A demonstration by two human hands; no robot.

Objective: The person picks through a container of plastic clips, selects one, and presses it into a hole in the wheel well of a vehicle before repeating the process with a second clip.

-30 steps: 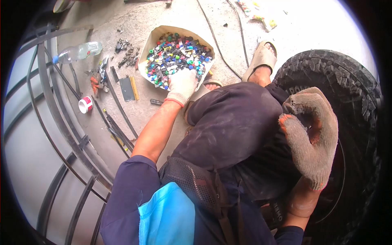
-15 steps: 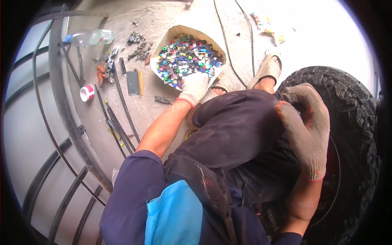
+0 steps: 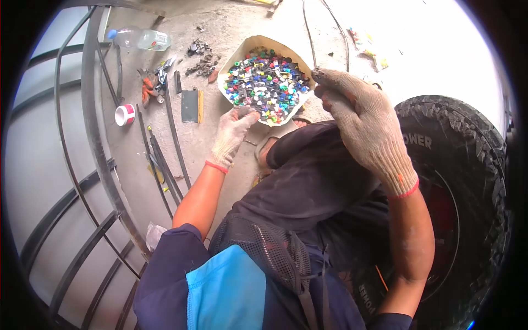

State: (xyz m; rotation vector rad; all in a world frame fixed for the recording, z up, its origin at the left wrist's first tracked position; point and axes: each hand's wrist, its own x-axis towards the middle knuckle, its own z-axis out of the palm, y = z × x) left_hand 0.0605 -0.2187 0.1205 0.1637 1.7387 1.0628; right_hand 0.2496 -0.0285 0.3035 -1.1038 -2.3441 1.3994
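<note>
A pale, wide container (image 3: 226, 67) on the floor holds a heap of many-coloured small plastic pieces (image 3: 267, 82). My left hand (image 3: 235, 131), in a pale knitted glove, is at the container's near left edge, its fingers closed at the rim; what they pinch, if anything, is too small to name. My right hand (image 3: 363, 115), also gloved, is raised over my right knee beside the container's right side. Its fingers are bent together and point to the container; whatever lies between them is hidden.
A large black tyre (image 3: 451, 121) stands at the right. On the left are a metal frame (image 3: 96, 121), a plastic bottle (image 3: 144, 39), a tape roll (image 3: 125, 114), thin bars (image 3: 159, 159) and a dark flat block (image 3: 190, 105). Black cables (image 3: 341, 33) cross the floor beyond.
My right hand has moved left and forward from above the tyre to the container's side. My left hand has drawn back from the pieces to the near left rim. The view has shifted slightly.
</note>
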